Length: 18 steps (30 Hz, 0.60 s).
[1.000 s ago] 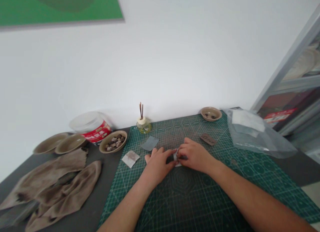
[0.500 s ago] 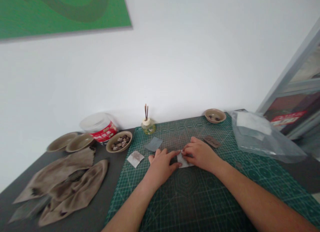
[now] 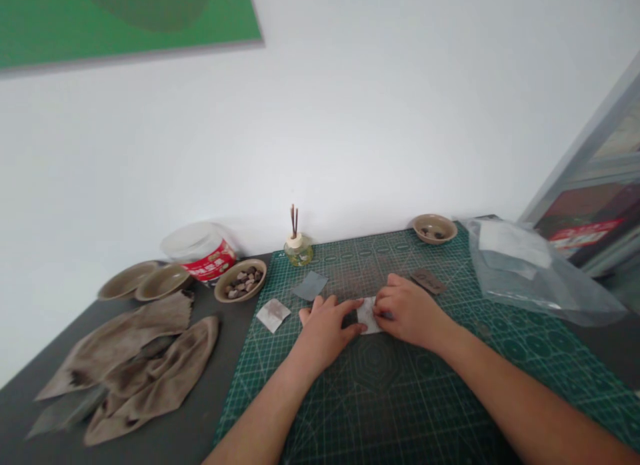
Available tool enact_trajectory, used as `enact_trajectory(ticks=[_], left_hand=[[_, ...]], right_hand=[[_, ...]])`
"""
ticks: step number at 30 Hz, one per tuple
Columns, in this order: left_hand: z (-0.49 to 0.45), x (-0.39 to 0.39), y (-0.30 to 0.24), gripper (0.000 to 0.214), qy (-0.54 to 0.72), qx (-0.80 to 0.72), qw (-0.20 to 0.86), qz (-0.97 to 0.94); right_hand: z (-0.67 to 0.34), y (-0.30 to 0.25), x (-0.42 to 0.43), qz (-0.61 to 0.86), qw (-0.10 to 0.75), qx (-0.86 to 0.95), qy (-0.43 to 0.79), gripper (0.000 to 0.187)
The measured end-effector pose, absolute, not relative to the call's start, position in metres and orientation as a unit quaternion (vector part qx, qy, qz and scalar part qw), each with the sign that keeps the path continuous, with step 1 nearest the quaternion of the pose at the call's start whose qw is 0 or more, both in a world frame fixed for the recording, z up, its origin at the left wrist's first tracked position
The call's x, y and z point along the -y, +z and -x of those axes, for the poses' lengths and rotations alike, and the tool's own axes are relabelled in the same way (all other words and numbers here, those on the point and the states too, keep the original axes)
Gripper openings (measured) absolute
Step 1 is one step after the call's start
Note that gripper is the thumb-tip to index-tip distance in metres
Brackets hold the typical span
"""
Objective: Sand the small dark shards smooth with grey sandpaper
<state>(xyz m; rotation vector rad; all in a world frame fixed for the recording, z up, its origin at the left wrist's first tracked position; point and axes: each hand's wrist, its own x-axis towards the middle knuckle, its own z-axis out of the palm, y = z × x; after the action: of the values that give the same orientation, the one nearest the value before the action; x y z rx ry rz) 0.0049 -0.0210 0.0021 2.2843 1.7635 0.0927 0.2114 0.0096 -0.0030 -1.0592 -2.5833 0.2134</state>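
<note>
Folded white paper piece (image 3: 369, 315) lying on a green cutting mat (image 3: 380, 411), near centre. The right hand (image 3: 407, 311), fingers pressed together, holds its right end; the left hand (image 3: 325, 333), fingers spread, rests just beside its left end. A grey sheet (image 3: 310, 285) lies farther left.

Seen from the hands, the dark green cutting mat (image 3: 380, 398) carries a pale grid and circles. At nine o'clock lie taupe cloths (image 3: 135, 365) blotched with dark stains; at ten, a tub (image 3: 209, 261) with a red-and-white label. A grey sheet (image 3: 310, 285) sits at twelve, and a white slip (image 3: 369, 315) lies directly under the fingertips (image 3: 387, 305). High at eleven hangs a green panel (image 3: 125, 11) with a darker green curve.
</note>
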Motion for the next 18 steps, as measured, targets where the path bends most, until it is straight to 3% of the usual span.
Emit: enact_trajectory(ticks=[18], left_hand=[[-0.0062,0.0225,0.0054,0.045,0.024,-0.613,0.134,-0.778]], right_hand=[[-0.2066,-0.0042,-0.0106,0.387,0.164,0.904,0.078,0.013]])
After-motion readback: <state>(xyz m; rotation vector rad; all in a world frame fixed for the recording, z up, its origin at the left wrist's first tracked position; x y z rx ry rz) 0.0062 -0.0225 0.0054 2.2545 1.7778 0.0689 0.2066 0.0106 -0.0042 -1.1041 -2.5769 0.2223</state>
